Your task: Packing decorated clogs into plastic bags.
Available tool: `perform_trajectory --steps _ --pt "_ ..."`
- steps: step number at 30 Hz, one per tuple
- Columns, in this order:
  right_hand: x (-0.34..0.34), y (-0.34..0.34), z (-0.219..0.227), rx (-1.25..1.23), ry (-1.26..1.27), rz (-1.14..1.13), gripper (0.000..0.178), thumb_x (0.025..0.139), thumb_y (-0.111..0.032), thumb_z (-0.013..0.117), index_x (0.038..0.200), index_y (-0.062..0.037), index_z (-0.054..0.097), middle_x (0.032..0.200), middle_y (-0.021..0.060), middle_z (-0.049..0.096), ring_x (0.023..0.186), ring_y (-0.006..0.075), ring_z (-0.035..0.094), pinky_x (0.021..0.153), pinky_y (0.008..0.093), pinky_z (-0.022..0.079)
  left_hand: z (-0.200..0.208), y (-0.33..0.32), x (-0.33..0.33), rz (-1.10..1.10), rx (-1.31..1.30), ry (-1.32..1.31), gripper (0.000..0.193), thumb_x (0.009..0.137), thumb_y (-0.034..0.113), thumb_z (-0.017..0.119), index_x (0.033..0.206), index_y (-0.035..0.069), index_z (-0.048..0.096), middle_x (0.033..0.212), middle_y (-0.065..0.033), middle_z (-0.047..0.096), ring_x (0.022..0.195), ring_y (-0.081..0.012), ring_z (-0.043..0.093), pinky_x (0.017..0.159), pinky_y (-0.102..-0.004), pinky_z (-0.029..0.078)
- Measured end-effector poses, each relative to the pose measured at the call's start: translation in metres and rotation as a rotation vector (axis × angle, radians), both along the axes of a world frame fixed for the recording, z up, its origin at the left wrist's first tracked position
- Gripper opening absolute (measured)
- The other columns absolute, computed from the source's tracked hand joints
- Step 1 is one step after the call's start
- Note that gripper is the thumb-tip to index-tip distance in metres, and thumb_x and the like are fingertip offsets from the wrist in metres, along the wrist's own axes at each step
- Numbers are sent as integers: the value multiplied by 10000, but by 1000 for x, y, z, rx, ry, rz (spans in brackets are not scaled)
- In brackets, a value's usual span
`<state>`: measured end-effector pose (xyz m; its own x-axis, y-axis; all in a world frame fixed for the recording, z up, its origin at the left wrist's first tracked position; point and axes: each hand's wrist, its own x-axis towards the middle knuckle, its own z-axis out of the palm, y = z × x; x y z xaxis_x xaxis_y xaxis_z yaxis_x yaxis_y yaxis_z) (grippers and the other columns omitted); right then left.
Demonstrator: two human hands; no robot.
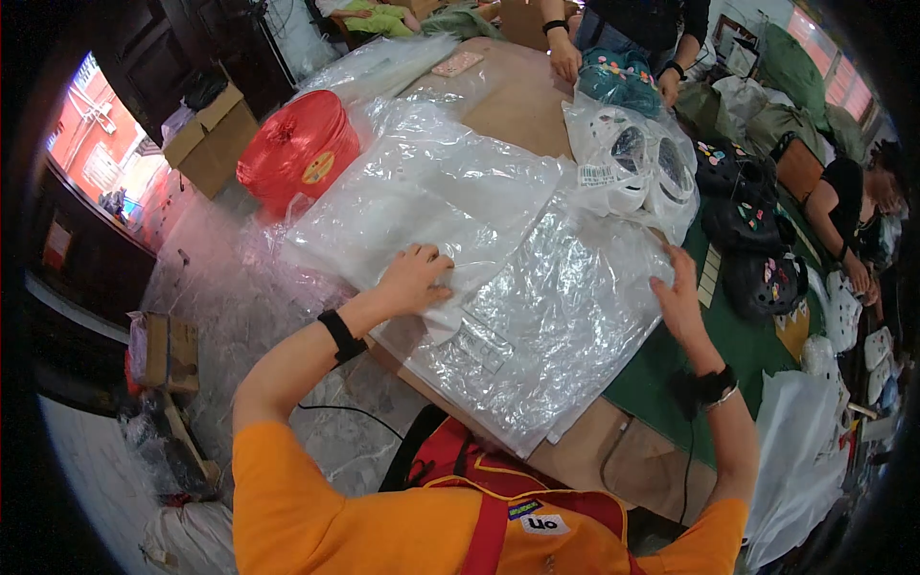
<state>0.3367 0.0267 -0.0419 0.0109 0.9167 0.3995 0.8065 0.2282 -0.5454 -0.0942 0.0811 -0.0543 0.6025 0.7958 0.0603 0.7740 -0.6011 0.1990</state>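
A stack of clear plastic bags [537, 316] lies on the brown table [585, 450] in front of me. My left hand [414, 278] presses flat on the left side of the stack, fingers bent over a bag edge. At the stack's right edge, my right hand [678, 299] is raised with fingers apart, touching the plastic. Both wrists carry black bands. More loose clear bags [422, 182] are spread behind the stack.
A red roll of plastic string [299, 149] stands at the table's left. White clogs in a clear bag [632, 163] lie behind, black clogs [757, 259] to the right on green matting. Another person's hands [565, 57] hold teal clogs at the far end. Cardboard boxes sit on the floor.
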Motion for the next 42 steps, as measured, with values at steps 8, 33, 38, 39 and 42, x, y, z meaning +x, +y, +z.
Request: perform_trajectory --steps 8,33,38,39,42 --pt "-127 -81 67 -536 454 429 697 794 -203 628 1359 -93 235 1281 167 398 1010 236 533 776 348 446 66 -10 57 17 -51 -311 207 845 239 533 837 33 552 760 -154 535 748 -338 539 642 -401 422" --pt "-99 -161 106 -382 360 140 531 692 -57 552 1210 -103 445 620 90 445 554 183 452 531 289 382 110 -97 119 -337 178 -452 95 814 85 533 894 47 569 792 -99 615 698 -273 584 631 -356 451" --pt "-87 -165 105 -125 147 24 331 698 -121 634 1022 -90 575 691 103 491 593 229 511 553 309 420 128 -107 138 -609 419 -373 177 722 77 556 898 72 570 677 -60 556 597 -215 543 563 -318 419" --pt "-86 -166 105 26 60 -27 262 696 -151 663 945 -88 611 733 104 511 607 246 528 563 318 434 125 -110 139 -709 505 -323 205 699 78 561 903 84 574 678 -41 538 592 -190 523 559 -301 402" --pt "-81 -165 92 175 -81 -72 157 708 -140 661 838 -67 611 880 97 514 769 267 545 654 339 465 121 -117 138 -824 588 -155 252 678 83 566 929 103 578 744 -27 524 622 -156 499 569 -285 378"
